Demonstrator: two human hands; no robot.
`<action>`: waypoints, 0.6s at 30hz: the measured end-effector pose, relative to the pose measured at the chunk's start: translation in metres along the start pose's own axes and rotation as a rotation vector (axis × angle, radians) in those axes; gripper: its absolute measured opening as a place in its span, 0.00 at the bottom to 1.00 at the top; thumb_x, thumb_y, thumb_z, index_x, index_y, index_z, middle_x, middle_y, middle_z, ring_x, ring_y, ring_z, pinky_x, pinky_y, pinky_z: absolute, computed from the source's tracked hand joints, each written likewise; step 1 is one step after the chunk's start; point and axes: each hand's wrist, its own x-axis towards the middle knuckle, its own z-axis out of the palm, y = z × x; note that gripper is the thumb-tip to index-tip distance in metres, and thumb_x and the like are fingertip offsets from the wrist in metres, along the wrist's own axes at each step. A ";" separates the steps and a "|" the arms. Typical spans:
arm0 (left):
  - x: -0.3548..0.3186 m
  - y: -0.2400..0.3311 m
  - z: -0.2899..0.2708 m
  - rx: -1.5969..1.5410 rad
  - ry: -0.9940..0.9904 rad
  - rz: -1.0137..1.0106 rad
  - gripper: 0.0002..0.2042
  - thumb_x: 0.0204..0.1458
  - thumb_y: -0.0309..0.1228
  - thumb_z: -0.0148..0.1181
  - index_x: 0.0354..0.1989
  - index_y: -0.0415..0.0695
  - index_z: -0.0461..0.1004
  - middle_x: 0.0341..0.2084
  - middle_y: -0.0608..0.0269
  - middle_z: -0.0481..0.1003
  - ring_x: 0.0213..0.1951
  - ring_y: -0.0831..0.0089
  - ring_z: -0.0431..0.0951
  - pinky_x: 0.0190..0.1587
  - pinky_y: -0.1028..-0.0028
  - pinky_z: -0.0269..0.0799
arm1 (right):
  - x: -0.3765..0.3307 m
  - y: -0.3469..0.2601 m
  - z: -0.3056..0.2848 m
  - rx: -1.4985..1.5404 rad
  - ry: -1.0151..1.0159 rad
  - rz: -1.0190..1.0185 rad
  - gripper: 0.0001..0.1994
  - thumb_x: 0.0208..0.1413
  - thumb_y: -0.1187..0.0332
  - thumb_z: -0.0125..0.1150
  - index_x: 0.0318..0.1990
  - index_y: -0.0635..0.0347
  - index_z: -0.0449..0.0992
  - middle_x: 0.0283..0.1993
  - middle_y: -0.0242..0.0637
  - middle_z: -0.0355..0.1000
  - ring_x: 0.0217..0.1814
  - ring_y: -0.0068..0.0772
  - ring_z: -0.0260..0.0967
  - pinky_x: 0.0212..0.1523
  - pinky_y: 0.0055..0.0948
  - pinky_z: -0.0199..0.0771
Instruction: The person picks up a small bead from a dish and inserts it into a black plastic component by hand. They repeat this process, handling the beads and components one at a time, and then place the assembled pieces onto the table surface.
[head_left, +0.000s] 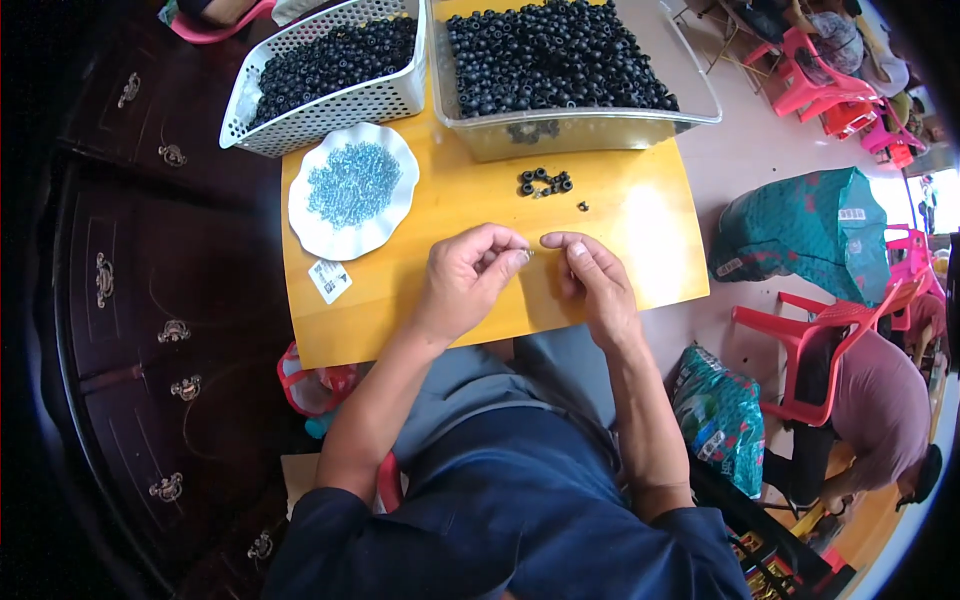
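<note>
Small part (528, 254) pinched between both hands
Left hand (468, 280) grips it; right hand (597, 280) meets it fingertip-first, apparently for fitting; black beads (545, 182) lie just beyond the grip.

tiny piece (530, 252) between fingertips too small to tell

A dark wooden cabinet (150, 300) with metal drawer pulls stands left; pale floor (720, 150) right, with pink plastic chairs (810, 80) and, seemingly, bright daylight beyond.
</note>
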 end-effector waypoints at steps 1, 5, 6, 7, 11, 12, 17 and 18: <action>-0.001 0.001 0.001 0.015 -0.008 0.006 0.04 0.61 0.24 0.62 0.40 0.36 0.79 0.28 0.72 0.77 0.28 0.86 0.73 0.32 0.82 0.71 | -0.001 -0.001 0.001 0.029 -0.006 0.009 0.17 0.72 0.59 0.50 0.53 0.64 0.78 0.29 0.22 0.61 0.30 0.16 0.57 0.33 0.17 0.57; -0.004 0.010 0.008 0.127 0.019 0.116 0.04 0.57 0.21 0.65 0.39 0.37 0.78 0.28 0.64 0.80 0.28 0.82 0.77 0.31 0.78 0.73 | -0.002 0.002 -0.006 0.054 -0.056 0.046 0.18 0.69 0.61 0.55 0.57 0.66 0.76 0.32 0.25 0.64 0.33 0.18 0.59 0.36 0.20 0.61; -0.004 0.012 0.010 0.131 0.024 0.115 0.04 0.56 0.21 0.66 0.38 0.37 0.79 0.29 0.60 0.80 0.28 0.78 0.79 0.32 0.76 0.75 | -0.002 0.003 -0.008 0.049 -0.058 0.042 0.18 0.69 0.61 0.55 0.57 0.66 0.76 0.32 0.25 0.64 0.33 0.18 0.59 0.36 0.20 0.61; -0.004 0.015 0.010 0.127 0.025 0.121 0.04 0.56 0.21 0.66 0.38 0.37 0.79 0.29 0.60 0.80 0.28 0.78 0.79 0.32 0.76 0.75 | -0.002 0.003 -0.010 0.189 -0.099 0.059 0.17 0.67 0.64 0.58 0.57 0.65 0.75 0.34 0.26 0.68 0.35 0.19 0.64 0.39 0.20 0.66; -0.006 0.026 0.013 0.160 0.024 0.185 0.04 0.56 0.21 0.66 0.37 0.37 0.79 0.29 0.62 0.80 0.28 0.78 0.77 0.33 0.78 0.73 | -0.002 0.016 -0.021 0.544 -0.197 0.079 0.18 0.61 0.72 0.66 0.58 0.62 0.74 0.43 0.34 0.78 0.43 0.26 0.77 0.47 0.27 0.80; -0.006 0.030 0.014 0.169 0.024 0.213 0.04 0.55 0.21 0.66 0.37 0.37 0.79 0.29 0.62 0.79 0.28 0.77 0.78 0.32 0.78 0.73 | -0.002 0.020 -0.023 0.540 -0.199 0.076 0.18 0.61 0.72 0.66 0.58 0.62 0.74 0.43 0.34 0.78 0.43 0.26 0.77 0.47 0.27 0.80; -0.006 0.034 0.014 0.182 0.047 0.288 0.04 0.54 0.20 0.67 0.36 0.37 0.79 0.30 0.61 0.79 0.28 0.76 0.78 0.32 0.77 0.73 | -0.003 0.026 -0.022 0.495 -0.209 0.021 0.16 0.61 0.64 0.68 0.53 0.58 0.76 0.44 0.35 0.77 0.38 0.27 0.73 0.39 0.26 0.75; -0.006 0.034 0.014 0.185 0.051 0.309 0.04 0.53 0.19 0.67 0.36 0.37 0.79 0.30 0.61 0.79 0.29 0.75 0.78 0.32 0.76 0.73 | -0.003 0.024 -0.022 0.493 -0.209 0.019 0.16 0.61 0.64 0.68 0.53 0.58 0.76 0.44 0.35 0.77 0.38 0.27 0.73 0.39 0.26 0.75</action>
